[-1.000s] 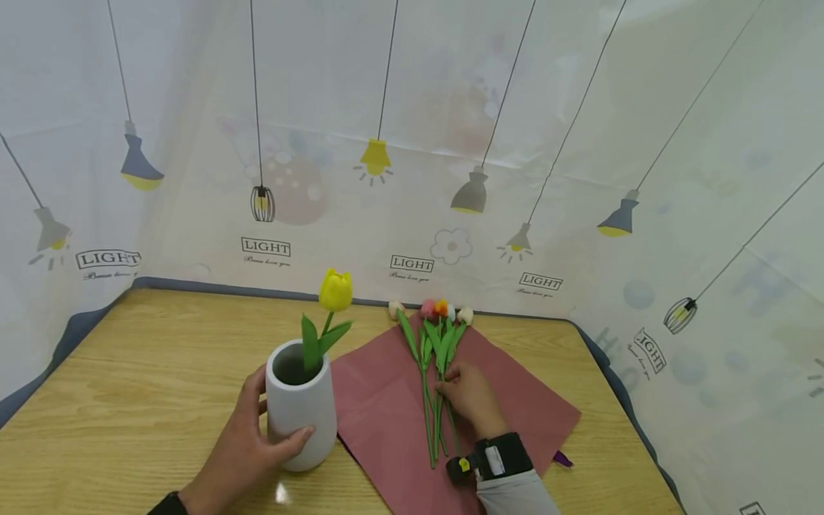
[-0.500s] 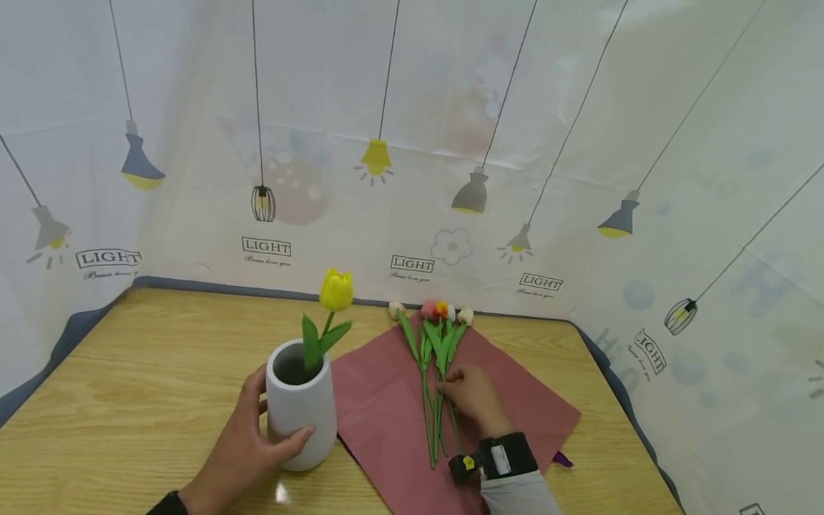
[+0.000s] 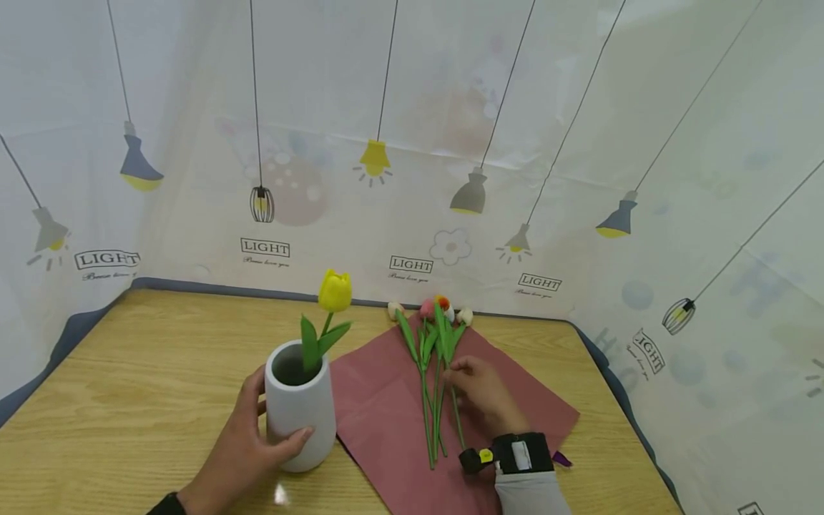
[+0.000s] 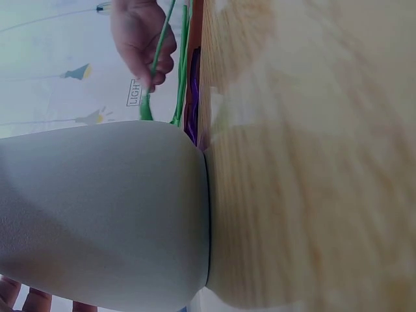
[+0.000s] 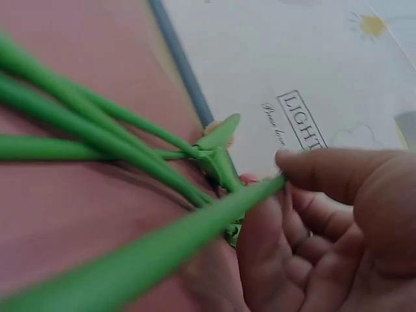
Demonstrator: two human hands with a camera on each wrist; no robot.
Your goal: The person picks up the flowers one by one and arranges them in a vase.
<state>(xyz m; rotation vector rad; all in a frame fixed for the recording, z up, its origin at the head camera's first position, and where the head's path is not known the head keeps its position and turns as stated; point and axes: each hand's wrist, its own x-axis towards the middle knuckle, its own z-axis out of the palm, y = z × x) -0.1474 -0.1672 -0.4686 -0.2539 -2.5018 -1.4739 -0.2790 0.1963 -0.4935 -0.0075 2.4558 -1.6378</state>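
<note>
My left hand [image 3: 247, 436] grips the white vase [image 3: 300, 418] around its side, thumb across the front. A yellow tulip [image 3: 335, 292] with two green leaves stands in the vase, leaning right. My right hand [image 3: 484, 395] pinches the green stem [image 5: 149, 250] of an orange tulip [image 3: 441, 302] between thumb and forefinger, just below its leaves. In the right wrist view this stem runs above the other stems [image 5: 97, 127]. Those belong to several tulips lying on the dark pink wrapping paper [image 3: 380, 411], with pink [image 3: 427, 309] and white heads [image 3: 465, 316] at the far end.
A wooden table [image 3: 161, 372] carries everything. Something small and purple [image 3: 561, 459] pokes out from under the paper's right edge. Behind the table hangs a pale cloth [image 3: 412, 200] printed with lamps; it also rises along both sides.
My right hand has shifted slightly right, drawing the orange tulip's stem away from the other stems; its leaves have risen. My left hand and the vase have stayed in place.
</note>
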